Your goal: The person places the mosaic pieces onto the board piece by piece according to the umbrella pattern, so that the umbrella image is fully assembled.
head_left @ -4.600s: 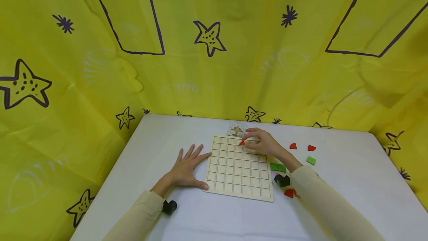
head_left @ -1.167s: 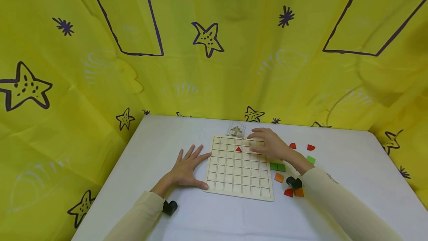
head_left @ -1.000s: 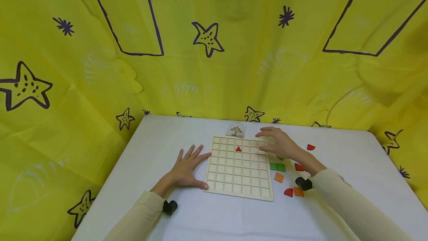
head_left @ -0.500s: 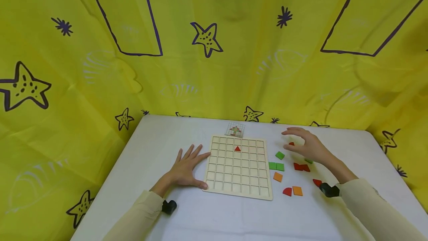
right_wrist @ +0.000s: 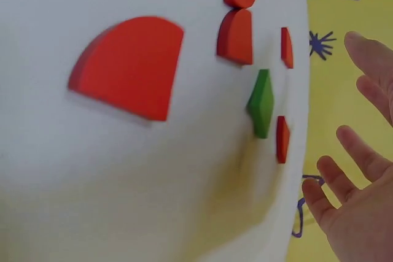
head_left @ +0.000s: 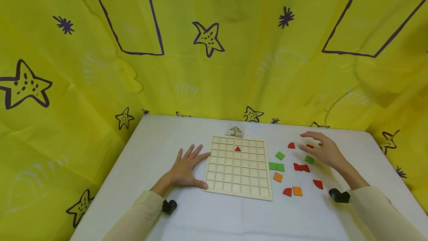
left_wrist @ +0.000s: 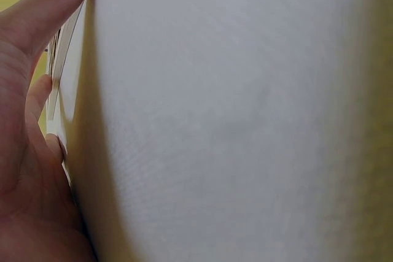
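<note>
My left hand (head_left: 185, 170) lies with spread fingers at the left edge of the cream grid board (head_left: 217, 179), thumb and forefinger touching its rim. In the left wrist view, that hand (left_wrist: 24, 127) shows beside the board's edge. A red triangle (head_left: 237, 148) sits in a cell near the board's top. My right hand (head_left: 324, 151) hovers over the loose pieces at the right, thumb and fingers parted, holding nothing. Just below it are a red quarter-circle piece (head_left: 310, 146) and a green square (head_left: 309, 160); the right wrist view shows this green square (right_wrist: 262, 104) under the hand.
Behind the board lies a small pattern card (head_left: 235, 129). Right of the board are green squares (head_left: 276, 166), orange squares (head_left: 297, 191) and several red quarter-circles, one of them (head_left: 318, 184) near the right wrist. A yellow curtain (head_left: 214, 84) stands behind the white table (head_left: 160, 137).
The right hand, which earlier pinched the red triangle over the board, has let it go in a cell and moved right to above the loose pieces. The left hand has stayed put.
</note>
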Demonstrator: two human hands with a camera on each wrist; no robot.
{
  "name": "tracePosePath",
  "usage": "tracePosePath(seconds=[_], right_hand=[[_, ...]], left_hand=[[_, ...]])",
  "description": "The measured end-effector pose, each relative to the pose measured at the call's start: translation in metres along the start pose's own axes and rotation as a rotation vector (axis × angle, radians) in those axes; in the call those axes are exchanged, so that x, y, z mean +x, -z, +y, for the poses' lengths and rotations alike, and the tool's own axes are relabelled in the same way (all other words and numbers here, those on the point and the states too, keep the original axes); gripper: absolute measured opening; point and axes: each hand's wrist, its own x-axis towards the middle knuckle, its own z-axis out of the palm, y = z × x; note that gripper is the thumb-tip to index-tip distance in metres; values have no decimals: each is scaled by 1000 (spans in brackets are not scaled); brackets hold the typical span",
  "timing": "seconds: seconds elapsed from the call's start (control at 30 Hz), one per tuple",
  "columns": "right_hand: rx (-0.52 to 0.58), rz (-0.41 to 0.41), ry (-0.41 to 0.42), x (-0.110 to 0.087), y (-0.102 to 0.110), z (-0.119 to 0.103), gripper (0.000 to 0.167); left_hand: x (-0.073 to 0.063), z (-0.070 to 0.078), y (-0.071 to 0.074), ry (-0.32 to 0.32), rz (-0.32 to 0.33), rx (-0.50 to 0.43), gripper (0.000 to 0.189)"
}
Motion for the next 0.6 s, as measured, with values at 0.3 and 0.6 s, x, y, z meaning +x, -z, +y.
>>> tracePosePath(seconds=[0.3,0.6], right_hand=[[-29,11,-127,-2,-8,22,64],[-63,47,-157,-4,-12,34,55]], left_hand=[[2,0,1,7,-10,13,115],[2,0,-1,9,-3,9,114]])
